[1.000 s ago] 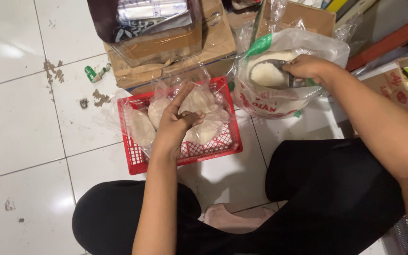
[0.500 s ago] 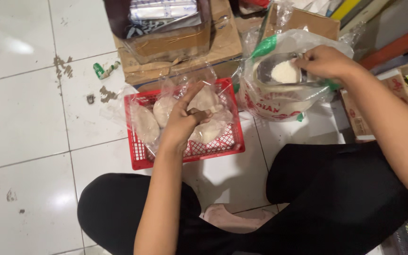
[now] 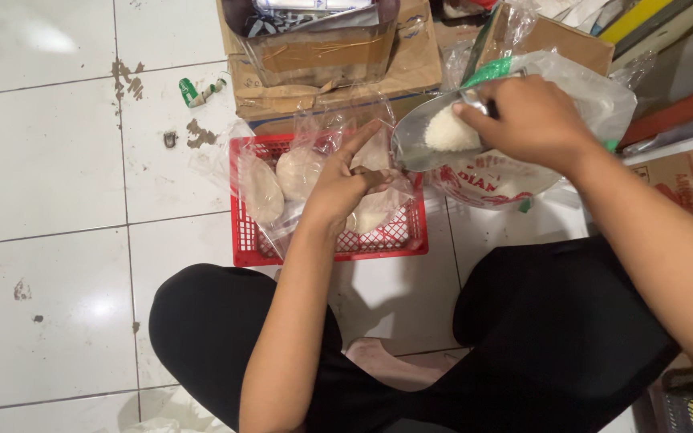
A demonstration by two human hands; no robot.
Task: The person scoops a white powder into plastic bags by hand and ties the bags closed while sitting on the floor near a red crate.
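My right hand (image 3: pixel 535 120) grips a metal scoop (image 3: pixel 419 140) heaped with white grains, held level just left of a big clear plastic sack (image 3: pixel 571 88) of the same white grains. My left hand (image 3: pixel 342 188) rests over a red plastic basket (image 3: pixel 242 252) on the floor and holds up a small clear plastic bag (image 3: pixel 338 120), with its forefinger pointing up at the scoop. Several filled clear bags (image 3: pixel 294 172) of white grains lie in the basket.
Cardboard boxes (image 3: pixel 411 64) stand behind the basket, one holding a dark container. More cartons (image 3: pixel 687 184) and coloured packs sit at the right. My crossed legs in black trousers (image 3: pixel 539 353) fill the foreground. Scraps of litter (image 3: pixel 198 92) lie on the white floor tiles.
My right hand has lifted the filled scoop out of the big sack and carried it left toward the basket. My left hand has raised the small bag by the scoop.
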